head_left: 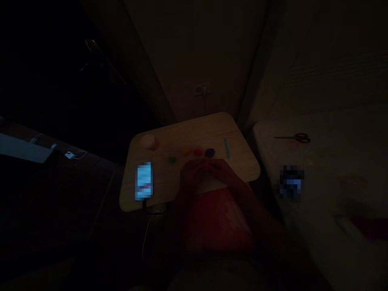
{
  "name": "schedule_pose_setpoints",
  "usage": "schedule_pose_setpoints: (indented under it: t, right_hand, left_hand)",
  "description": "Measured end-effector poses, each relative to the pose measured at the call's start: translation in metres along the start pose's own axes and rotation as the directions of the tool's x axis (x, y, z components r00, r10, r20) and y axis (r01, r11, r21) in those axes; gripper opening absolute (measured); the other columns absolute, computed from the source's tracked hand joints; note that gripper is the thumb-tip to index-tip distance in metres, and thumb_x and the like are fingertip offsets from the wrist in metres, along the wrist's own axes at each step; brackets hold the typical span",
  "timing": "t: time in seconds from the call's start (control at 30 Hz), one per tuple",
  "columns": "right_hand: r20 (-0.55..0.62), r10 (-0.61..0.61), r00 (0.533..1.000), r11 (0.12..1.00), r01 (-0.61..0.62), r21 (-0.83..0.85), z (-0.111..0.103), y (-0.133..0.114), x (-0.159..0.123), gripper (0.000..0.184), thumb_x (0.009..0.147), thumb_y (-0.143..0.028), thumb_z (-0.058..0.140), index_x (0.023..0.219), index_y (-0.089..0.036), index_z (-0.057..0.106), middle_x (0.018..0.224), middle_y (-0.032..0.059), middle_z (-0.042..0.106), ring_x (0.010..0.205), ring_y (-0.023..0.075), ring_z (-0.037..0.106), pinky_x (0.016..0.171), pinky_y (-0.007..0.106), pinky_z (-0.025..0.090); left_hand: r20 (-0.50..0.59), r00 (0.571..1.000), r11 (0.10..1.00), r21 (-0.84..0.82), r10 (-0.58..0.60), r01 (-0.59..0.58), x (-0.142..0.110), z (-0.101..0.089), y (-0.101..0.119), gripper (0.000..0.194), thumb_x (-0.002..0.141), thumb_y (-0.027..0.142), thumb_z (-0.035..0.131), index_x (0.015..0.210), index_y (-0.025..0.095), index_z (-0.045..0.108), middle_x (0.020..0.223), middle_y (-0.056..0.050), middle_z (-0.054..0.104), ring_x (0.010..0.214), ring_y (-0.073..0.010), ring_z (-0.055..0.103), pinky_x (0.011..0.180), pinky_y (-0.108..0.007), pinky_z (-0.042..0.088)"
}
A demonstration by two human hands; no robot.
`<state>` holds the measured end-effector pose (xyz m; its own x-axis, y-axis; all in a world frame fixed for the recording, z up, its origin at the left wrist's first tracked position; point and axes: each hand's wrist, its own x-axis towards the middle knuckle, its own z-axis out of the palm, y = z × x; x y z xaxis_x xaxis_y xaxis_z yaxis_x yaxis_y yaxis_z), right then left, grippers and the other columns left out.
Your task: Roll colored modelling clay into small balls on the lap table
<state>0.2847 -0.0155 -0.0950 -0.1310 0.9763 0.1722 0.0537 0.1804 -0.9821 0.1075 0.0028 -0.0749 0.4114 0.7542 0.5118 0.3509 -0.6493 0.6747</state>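
In dim light, my left hand [191,173] and my right hand [220,166] meet over the near side of a small wooden table [194,129]. Their fingers are curled together, and a reddish spot shows between them; whatever they hold is too dark and hidden to name. Just beyond the fingers lie a dark purple lump [209,152], a red lump [198,152] and an orange lump [186,150], with a green lump [171,159] to their left. A light blue flat tool [227,148] lies to the right of the purple lump.
A lit phone [144,181] lies on the table's left side, with a cable at its lower end. Behind it is a round tub [149,142]. Scissors [292,138] and a blurred-out device [291,184] rest on a pale surface at right. A wall socket [201,88] holds a plug.
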Motion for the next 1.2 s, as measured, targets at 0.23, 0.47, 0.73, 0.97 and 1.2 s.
schedule_pose_setpoints:
  t: [0.23,0.47,0.73,0.97,1.2]
  right_hand:
    - [-0.035,0.004,0.999,0.999,-0.005,-0.036,0.000,-0.004,0.000,0.039,0.090,-0.052,0.065,0.084,-0.018,0.082,0.079,0.0053,0.077,0.075,0.0209,0.067,0.073,0.031,0.051]
    - [-0.100,0.046,0.994,0.999,-0.044,0.019,0.002,-0.005,-0.003,0.035,0.085,-0.051,0.072,0.080,-0.017,0.081,0.074,0.0053,0.075,0.073,0.0218,0.067,0.070,0.031,0.050]
    - [-0.176,0.111,0.978,0.974,-0.071,0.217,0.015,-0.010,-0.006,0.048,0.086,-0.064,0.068,0.074,-0.017,0.072,0.074,0.0039,0.069,0.072,0.0185,0.061,0.070,0.030,0.049]
    - [-0.056,0.193,0.980,0.917,-0.160,0.365,0.015,-0.011,-0.007,0.047,0.079,-0.067,0.075,0.088,-0.021,0.080,0.090,0.0068,0.077,0.089,0.0237,0.068,0.084,0.037,0.055]
    - [-0.020,0.148,0.989,0.958,-0.138,0.250,0.008,-0.008,-0.004,0.047,0.083,-0.066,0.072,0.081,-0.020,0.077,0.083,0.0047,0.075,0.082,0.0217,0.067,0.079,0.034,0.054]
  left_hand:
    - [0.008,0.997,0.996,0.029,0.078,-0.079,0.001,0.000,-0.002,0.025,0.100,0.032,0.063,0.120,0.025,0.077,0.121,-0.009,0.079,0.112,-0.0234,0.073,0.099,-0.044,0.058]
    - [0.023,0.992,0.992,0.023,0.125,-0.126,0.001,0.001,-0.003,0.028,0.100,0.033,0.063,0.125,0.026,0.075,0.122,-0.010,0.078,0.112,-0.0234,0.072,0.099,-0.044,0.057]
    - [0.023,0.999,0.991,-0.134,0.024,-0.021,0.002,-0.002,0.003,0.031,0.096,0.033,0.069,0.126,0.023,0.074,0.124,-0.011,0.076,0.114,-0.0241,0.071,0.101,-0.043,0.057]
    - [-0.021,0.999,0.971,-0.234,-0.047,0.041,0.003,-0.002,0.000,0.028,0.098,0.037,0.066,0.120,0.022,0.076,0.121,-0.011,0.077,0.113,-0.0241,0.071,0.102,-0.042,0.057]
    - [0.025,0.998,0.963,-0.262,-0.066,0.070,0.004,-0.005,-0.002,0.026,0.096,0.037,0.069,0.115,0.023,0.079,0.120,-0.010,0.077,0.112,-0.0242,0.071,0.101,-0.042,0.057]
